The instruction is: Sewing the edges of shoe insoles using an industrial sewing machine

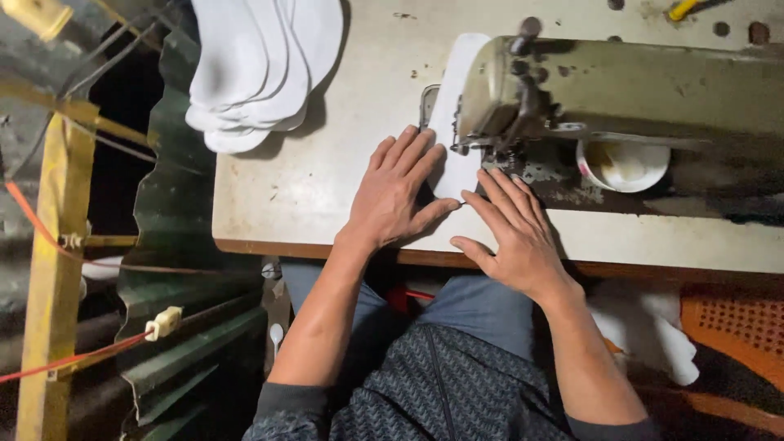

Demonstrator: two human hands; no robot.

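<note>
White fabric piece (454, 122) lies under flat left hand (398, 192), right hand (514, 233).

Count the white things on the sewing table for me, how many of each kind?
White piece under the hands, beside the left hand and right hand: 1
Stack of white pieces: 1 stack; its layers are too overlapped to count
White cup under the sewing machine: 1
Total: 3

- Left hand (394, 192): flat, palm down, fingers spread and pointing far-right, forearm bare.
- Right hand (513, 233): flat, palm down, fingers pointing far-left, just beside the left hand.
</note>
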